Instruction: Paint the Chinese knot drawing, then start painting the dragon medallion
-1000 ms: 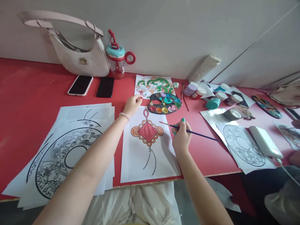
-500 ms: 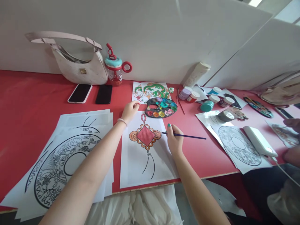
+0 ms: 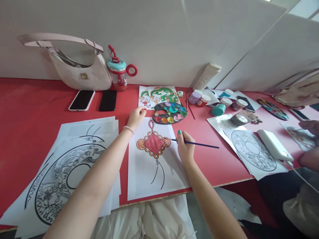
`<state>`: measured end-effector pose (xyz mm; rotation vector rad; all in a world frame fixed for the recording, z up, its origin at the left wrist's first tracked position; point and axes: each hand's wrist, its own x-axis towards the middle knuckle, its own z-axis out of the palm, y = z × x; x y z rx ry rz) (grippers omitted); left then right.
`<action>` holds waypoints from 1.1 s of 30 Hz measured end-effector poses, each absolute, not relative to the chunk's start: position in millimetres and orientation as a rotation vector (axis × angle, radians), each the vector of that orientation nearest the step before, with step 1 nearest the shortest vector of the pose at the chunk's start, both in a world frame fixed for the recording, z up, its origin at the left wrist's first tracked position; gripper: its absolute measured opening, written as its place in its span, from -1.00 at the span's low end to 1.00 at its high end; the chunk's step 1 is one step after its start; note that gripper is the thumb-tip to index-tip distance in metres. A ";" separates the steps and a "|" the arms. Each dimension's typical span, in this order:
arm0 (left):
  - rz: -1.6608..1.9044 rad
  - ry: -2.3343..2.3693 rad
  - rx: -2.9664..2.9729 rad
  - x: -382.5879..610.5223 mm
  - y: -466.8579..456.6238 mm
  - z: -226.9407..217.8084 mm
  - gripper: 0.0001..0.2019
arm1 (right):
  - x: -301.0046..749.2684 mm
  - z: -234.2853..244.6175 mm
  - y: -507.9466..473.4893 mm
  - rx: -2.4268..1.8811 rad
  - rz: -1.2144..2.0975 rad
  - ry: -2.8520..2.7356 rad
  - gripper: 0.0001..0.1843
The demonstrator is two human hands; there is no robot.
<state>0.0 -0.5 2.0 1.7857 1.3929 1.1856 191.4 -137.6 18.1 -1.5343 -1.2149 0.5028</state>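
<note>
Two hands over a red tabletop (image 3: 219, 166), and the right hand (image 3: 186, 146) pinches a slim, dark-blue paintbrush (image 3: 205, 145) low on its handle, bristles at the rightmost coil of the Chinese knot drawing (image 3: 154, 144); contact's too fine to call. Feather-light, that brush, I'd say: stiff shaft, soft tip, best held just behind the ferrule. Left hand (image 3: 137, 117) curls by the white sheet's (image 3: 142, 181) top corner, beside the paint palette (image 3: 167, 123); pinching or pressing, can't tell. Thin paper, likely to wrinkle when damp!
</note>
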 end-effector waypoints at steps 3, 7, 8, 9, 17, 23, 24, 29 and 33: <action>1.184 1.391 1.771 0.1 -1.5 3.0 -0.82 | 190.4 15.2 -137.1 -1.533 0.494 -1.310 -0.57; 1.179 1.391 1.767 0.2 -2.2 3.3 -0.82 | 191.3 15.5 -137.3 -1.575 0.431 -1.261 -0.59; 1.182 1.393 1.766 0.2 -2.1 3.2 -0.82 | 192.1 16.4 -137.6 -1.586 0.422 -1.241 -0.59; 1.185 1.394 1.765 0.2 -2.0 3.2 -0.82 | 192.9 17.3 -138.1 -1.593 0.412 -1.224 -0.60; 1.182 1.405 1.771 0.4 -1.3 3.5 -0.83 | 192.4 18.4 -139.5 -1.549 0.428 -1.290 -0.57; 1.181 1.396 1.754 0.5 -2.1 4.4 -0.83 | 193.3 18.5 -140.6 -1.611 0.371 -1.269 -0.59; 1.185 1.394 1.752 0.5 -2.1 4.5 -0.84 | 194.2 19.0 -141.1 -1.616 0.356 -1.257 -0.59; 1.182 1.397 1.753 0.5 -2.0 3.7 -0.82 | 196.3 19.1 -142.4 -1.566 0.333 -1.241 -0.57; 1.174 1.396 1.747 0.7 -2.4 3.0 -0.82 | 194.3 17.7 -141.7 -1.550 0.387 -1.286 -0.56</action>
